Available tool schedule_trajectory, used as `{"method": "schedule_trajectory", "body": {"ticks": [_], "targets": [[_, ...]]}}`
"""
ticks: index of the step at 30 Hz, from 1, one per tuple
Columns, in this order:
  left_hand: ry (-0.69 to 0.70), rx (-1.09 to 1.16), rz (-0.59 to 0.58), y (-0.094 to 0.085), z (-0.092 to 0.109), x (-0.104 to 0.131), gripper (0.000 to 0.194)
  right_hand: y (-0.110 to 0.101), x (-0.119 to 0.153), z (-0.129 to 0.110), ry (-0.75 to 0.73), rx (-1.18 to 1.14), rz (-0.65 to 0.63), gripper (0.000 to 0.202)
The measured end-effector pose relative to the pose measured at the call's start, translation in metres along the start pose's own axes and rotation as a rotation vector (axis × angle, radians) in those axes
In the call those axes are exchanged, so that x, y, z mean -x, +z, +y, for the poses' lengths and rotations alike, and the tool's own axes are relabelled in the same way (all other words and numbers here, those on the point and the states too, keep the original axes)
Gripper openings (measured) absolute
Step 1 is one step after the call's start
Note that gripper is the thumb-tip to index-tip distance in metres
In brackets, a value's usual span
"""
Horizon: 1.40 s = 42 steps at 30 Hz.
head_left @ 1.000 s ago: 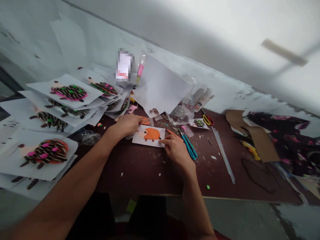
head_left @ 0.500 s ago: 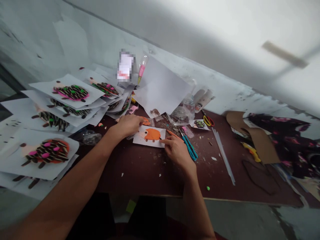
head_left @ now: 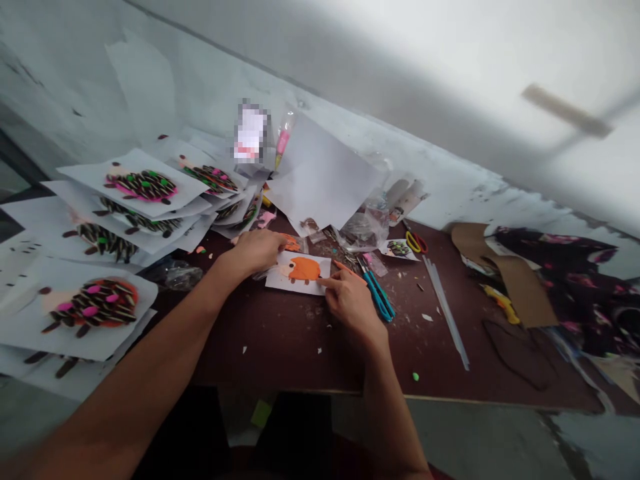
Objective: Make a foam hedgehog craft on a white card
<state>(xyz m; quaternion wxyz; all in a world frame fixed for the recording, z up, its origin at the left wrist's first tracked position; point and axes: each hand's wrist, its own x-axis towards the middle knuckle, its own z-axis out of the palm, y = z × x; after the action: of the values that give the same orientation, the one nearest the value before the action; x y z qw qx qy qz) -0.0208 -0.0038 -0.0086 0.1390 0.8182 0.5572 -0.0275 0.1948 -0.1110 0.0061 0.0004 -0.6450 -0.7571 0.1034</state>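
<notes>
A small white card (head_left: 277,281) lies on the dark table, bearing an orange hedgehog shape (head_left: 304,268) with a pale snout, a round eye and small brown feet. By its upper left corner is my left hand (head_left: 260,250), fingers curled together and pointing down; what lies under the fingertips is hidden. My right hand (head_left: 353,300) reaches in from the right, its index finger stretched out and touching the card's right edge beside a small dark piece. The other fingers of that hand are bent, with nothing visible in them. Just beyond the right hand lies an orange strip (head_left: 345,268).
Teal-handled scissors (head_left: 381,297) lie right of my right hand. Stacked hedgehog pictures (head_left: 95,303) fill the left side. Behind are blank paper (head_left: 325,177), a plastic bag (head_left: 367,227) and yellow-and-red scissors (head_left: 416,242). Clear sticks (head_left: 447,313) and a yellow glue gun (head_left: 505,305) lie right.
My right hand has shifted very slightly left, its index finger still at the card's right edge. My left hand stays by the upper left corner, and the card has hardly moved.
</notes>
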Motion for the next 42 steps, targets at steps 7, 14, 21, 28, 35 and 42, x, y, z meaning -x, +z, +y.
{"method": "schedule_trajectory", "body": {"ticks": [7, 14, 21, 28, 35, 42], "targets": [[0.005, -0.01, 0.009, 0.0, 0.0, 0.001, 0.04, 0.0, 0.0, 0.007, -0.009, -0.103, 0.026, 0.042], [0.007, 0.0, 0.001, 0.0, 0.0, 0.001, 0.038, 0.0, 0.001, 0.001, -0.007, -0.018, 0.012, 0.043], [0.005, -0.012, 0.001, -0.001, 0.001, 0.001, 0.039, 0.005, 0.0, -0.001, -0.023, 0.045, 0.025, 0.038], [0.009, -0.009, 0.003, -0.002, 0.001, 0.002, 0.037, 0.001, 0.001, -0.001, -0.013, 0.033, 0.004, 0.046], [-0.012, 0.009, -0.009, 0.001, 0.001, 0.001, 0.041, 0.011, 0.0, -0.002, -0.079, 0.061, 0.189, 0.04], [-0.019, -0.006, -0.007, 0.005, 0.001, -0.001, 0.048, 0.024, 0.008, -0.015, -0.129, 0.118, 0.108, 0.045]]}}
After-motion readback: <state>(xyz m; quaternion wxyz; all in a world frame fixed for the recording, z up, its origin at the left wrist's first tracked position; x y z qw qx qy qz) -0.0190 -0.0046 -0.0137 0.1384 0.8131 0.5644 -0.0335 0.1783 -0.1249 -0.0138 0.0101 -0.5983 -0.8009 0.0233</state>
